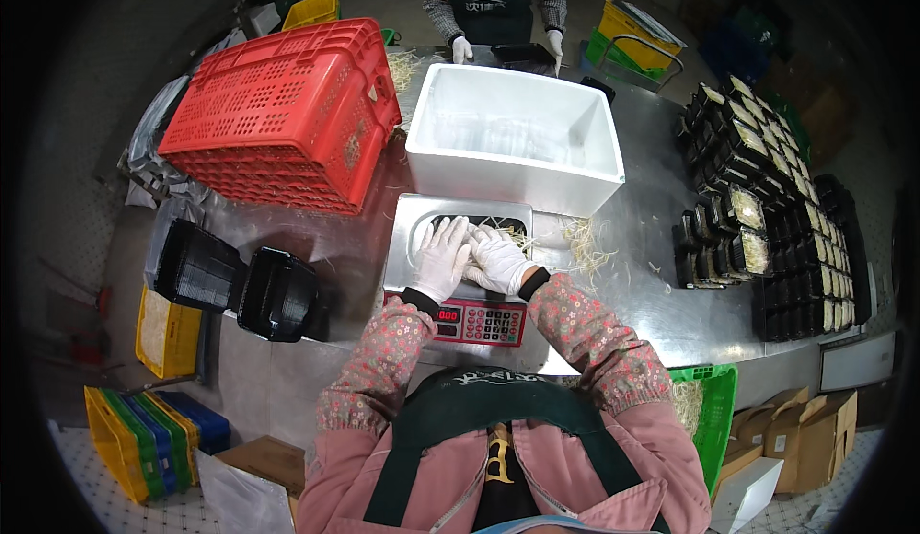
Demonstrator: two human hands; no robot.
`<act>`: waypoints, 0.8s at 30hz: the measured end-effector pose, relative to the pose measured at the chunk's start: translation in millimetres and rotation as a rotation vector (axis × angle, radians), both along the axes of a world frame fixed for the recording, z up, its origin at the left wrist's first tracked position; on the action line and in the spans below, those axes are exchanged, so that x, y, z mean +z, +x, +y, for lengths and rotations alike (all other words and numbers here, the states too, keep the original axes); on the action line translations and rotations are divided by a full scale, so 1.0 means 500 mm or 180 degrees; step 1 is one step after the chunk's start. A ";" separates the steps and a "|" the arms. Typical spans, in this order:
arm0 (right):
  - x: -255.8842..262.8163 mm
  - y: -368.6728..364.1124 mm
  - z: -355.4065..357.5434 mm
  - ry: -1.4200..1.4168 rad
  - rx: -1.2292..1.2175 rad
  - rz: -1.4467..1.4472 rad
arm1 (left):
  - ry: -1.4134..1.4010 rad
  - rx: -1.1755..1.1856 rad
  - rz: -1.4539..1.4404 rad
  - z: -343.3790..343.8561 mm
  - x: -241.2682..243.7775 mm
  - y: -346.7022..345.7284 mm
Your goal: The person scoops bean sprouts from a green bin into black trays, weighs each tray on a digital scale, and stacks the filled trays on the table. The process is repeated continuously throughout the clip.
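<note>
My left hand point(440, 258), in a white glove, lies flat with its fingers stretched out over a black plastic tray point(460, 220). Beside it, my gloved right hand point(498, 259) presses down on the same tray, the two hands touching. Pale bean sprouts point(516, 234) stick out of the tray around my right fingers. Most of the tray is hidden under the hands. It rests on the steel pan point(410, 210) of an electronic scale, whose red keypad panel point(492, 324) with a lit display faces me.
A white foam box point(514, 174) stands just behind the scale, red crates point(273, 102) at left. Loose sprouts point(586, 243) lie right of the scale. Empty black trays point(280, 293) sit left, filled trays point(747, 207) are stacked right. A co-worker's gloved hands point(462, 49) are across the steel table.
</note>
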State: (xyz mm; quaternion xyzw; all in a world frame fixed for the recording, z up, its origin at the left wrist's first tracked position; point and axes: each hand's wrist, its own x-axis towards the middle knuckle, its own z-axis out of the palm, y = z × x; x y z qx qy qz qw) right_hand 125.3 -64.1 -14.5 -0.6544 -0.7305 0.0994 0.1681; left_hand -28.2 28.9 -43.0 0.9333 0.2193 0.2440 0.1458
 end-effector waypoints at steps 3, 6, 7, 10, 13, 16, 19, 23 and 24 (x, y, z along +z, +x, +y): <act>0.017 0.068 -0.001 -0.0233 0.0199 0.0411 | 0.0192 -0.0004 0.0265 -0.005 0.020 0.009; 0.135 0.080 -0.030 -0.0709 -0.0239 -0.0874 | 0.0460 0.0094 0.0428 -0.010 0.032 0.008; 0.137 0.099 -0.040 -0.0740 -0.0324 -0.1052 | 0.0444 0.0035 0.0459 -0.012 0.044 0.018; 0.130 0.140 -0.041 -0.1042 -0.0229 -0.1072 | 0.0261 -0.0061 0.0573 -0.015 0.064 0.044; 0.104 0.154 -0.030 -0.1047 -0.0245 -0.1101 | 0.0398 -0.0016 0.0649 -0.007 0.041 0.068; 0.054 0.163 -0.020 -0.0477 -0.0332 -0.1370 | 0.0549 0.0031 0.0600 0.000 0.024 0.077; 0.054 0.171 -0.030 -0.0605 -0.0318 -0.1019 | 0.0492 0.0076 0.0643 -0.005 0.024 0.072; 0.040 0.174 -0.039 -0.0424 -0.0401 -0.0970 | 0.0457 0.0273 0.0658 -0.021 0.025 0.068; 0.047 0.183 -0.042 -0.0480 -0.0388 -0.0853 | 0.0439 0.0337 0.0672 -0.024 0.024 0.069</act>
